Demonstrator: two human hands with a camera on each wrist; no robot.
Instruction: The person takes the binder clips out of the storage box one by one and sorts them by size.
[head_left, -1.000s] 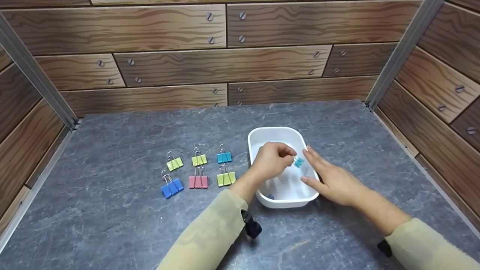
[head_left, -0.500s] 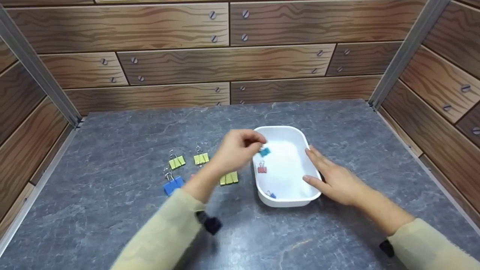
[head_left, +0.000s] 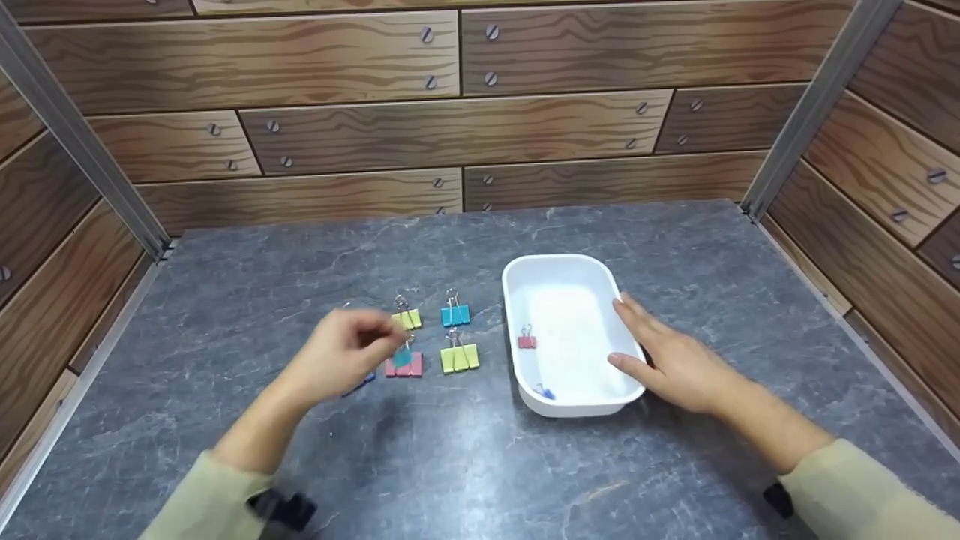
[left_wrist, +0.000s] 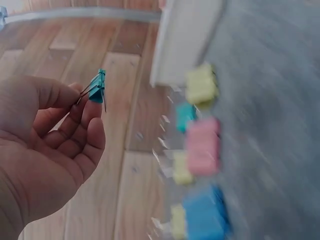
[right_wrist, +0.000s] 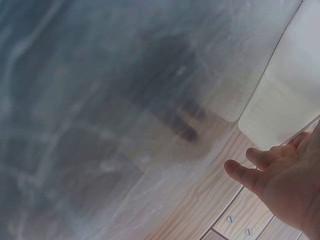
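Observation:
My left hand (head_left: 337, 358) pinches a small teal binder clip (left_wrist: 98, 88) by its wire handles, held above the larger pink binder clip (head_left: 403, 369). Around that hand lie larger clips: a yellow-green binder clip (head_left: 460, 359), a teal binder clip (head_left: 455, 316) and a blue binder clip (head_left: 360, 384) mostly covered by the hand. With fingers extended, my right hand (head_left: 671, 365) rests against the right rim of a white tray (head_left: 574, 410). Inside the tray are a small pink binder clip (head_left: 527, 342) and a small blue binder clip (head_left: 545, 391).
A dark grey marbled tabletop (head_left: 480, 465) carries everything. Wood-patterned walls (head_left: 360, 135) stand at the back and both sides, with metal posts (head_left: 817, 105) in the corners. Another yellow-green binder clip (head_left: 409, 319) lies behind the pink one.
My left hand has moved left, out of the tray and over the rows of larger clips, carrying the small teal binder clip. My right hand stays at the tray's rim.

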